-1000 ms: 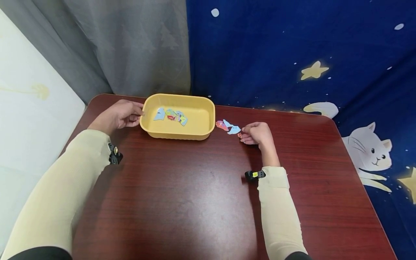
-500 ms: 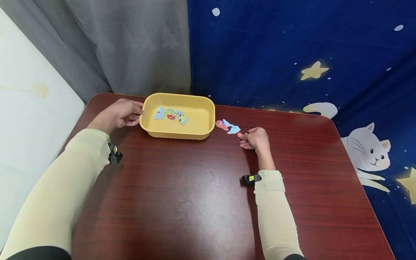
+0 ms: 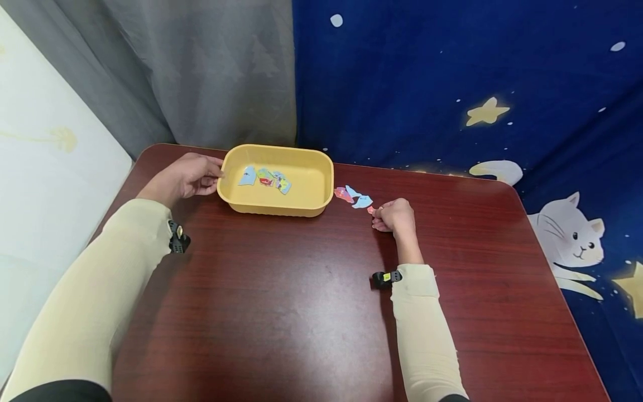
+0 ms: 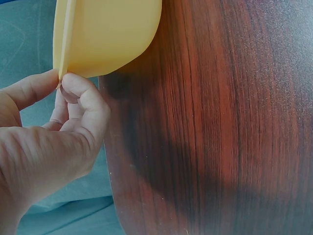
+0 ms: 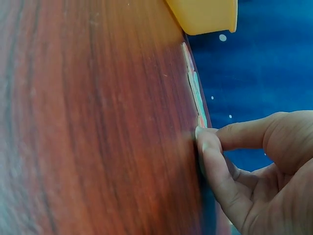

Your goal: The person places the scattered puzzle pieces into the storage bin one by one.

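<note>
My left hand (image 3: 193, 176) pinches the left end rim of a yellow plastic bin (image 3: 303, 181), thumb on one side and fingers on the other; the left wrist view shows the grip on the rim (image 4: 66, 39). Inside the bin lie several flat printed puzzle pieces, among them a light blue one (image 3: 248, 176) and a green and red one (image 3: 265, 177). To the right of the bin, my right hand (image 3: 397, 216) pinches a small red puzzle piece (image 3: 370, 210) at its right edge, low over the table. In the right wrist view, thumb and fingertips meet at that piece (image 5: 201, 121).
Between bin and right hand, a pink-purple piece (image 3: 344, 194) and light blue pieces (image 3: 362, 201) lie on the dark red wooden table (image 3: 281, 279). Behind the table's far edge hang a grey curtain (image 3: 226, 72) and a blue curtain (image 3: 392, 84).
My right hand has shifted slightly toward me, and more of the red piece shows at its fingertips. The left hand and the bin have stayed in place.
</note>
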`<state>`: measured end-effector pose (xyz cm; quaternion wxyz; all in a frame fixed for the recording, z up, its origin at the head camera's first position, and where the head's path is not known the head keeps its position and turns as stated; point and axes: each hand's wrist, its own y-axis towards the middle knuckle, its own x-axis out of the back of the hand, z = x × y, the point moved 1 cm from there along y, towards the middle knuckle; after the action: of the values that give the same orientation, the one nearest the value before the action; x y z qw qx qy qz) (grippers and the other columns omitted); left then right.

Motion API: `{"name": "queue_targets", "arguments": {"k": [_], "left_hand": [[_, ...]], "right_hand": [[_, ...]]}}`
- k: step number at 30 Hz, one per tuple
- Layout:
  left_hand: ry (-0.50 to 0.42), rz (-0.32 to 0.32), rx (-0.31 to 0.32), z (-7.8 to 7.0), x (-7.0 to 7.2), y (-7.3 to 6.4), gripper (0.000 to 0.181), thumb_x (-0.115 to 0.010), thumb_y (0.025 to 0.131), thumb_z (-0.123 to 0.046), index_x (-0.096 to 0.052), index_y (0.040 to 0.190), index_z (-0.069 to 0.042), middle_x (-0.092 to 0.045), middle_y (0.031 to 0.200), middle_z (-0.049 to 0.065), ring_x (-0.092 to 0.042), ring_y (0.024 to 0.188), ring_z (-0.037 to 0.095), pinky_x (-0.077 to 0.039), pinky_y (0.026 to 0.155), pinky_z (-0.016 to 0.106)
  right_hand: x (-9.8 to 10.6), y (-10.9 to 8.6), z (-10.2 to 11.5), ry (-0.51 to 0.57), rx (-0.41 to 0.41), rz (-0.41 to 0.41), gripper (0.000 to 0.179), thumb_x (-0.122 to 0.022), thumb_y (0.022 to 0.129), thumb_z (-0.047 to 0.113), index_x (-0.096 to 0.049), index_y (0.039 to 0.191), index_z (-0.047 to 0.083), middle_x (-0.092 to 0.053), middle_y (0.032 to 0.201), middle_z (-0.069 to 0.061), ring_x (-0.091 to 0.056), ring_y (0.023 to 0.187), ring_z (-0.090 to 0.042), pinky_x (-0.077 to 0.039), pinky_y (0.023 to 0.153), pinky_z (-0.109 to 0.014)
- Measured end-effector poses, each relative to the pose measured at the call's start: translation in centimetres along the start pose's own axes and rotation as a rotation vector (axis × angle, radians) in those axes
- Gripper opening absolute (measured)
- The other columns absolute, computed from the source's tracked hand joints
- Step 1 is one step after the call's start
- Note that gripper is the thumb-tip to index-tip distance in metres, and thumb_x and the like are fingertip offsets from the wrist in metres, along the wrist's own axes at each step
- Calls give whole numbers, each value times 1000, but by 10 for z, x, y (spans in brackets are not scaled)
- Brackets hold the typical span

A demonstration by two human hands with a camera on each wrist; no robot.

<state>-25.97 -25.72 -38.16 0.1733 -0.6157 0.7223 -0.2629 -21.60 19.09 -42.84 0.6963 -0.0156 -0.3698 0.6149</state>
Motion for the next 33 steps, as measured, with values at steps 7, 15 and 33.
{"name": "queue_targets", "arguments": {"k": [7, 15, 33], "left_hand": [[4, -4, 0, -1, -1, -1, 50, -52, 96, -6, -37, 144, -5, -64, 74, -4, -59, 60, 8, -55, 64, 22], [10, -6, -8, 0, -1, -1, 49, -52, 96, -6, -37, 142, -5, -63, 74, -4, -59, 60, 8, -55, 64, 22], [14, -8, -5, -1, -1, -2, 47, -53, 96, -7, -39, 141, -6, -64, 76, -3, -59, 60, 9, -55, 65, 23]], "right_hand": [[-1, -2, -1, -149, 32, -85, 19, -73, 85, 15, -67, 97, 2, -68, 68, -6, -64, 49, -9, -55, 52, -24], [-1, -11, 1, -344, 102, -214, 22, -77, 79, 26, -72, 94, 11, -70, 89, -6, -68, 71, -20, -53, 71, -34], [12, 12, 19, 124, 94, -202, 17, -68, 86, 3, -72, 102, 0, -70, 84, -7, -68, 64, -7, -57, 62, -23]]}}
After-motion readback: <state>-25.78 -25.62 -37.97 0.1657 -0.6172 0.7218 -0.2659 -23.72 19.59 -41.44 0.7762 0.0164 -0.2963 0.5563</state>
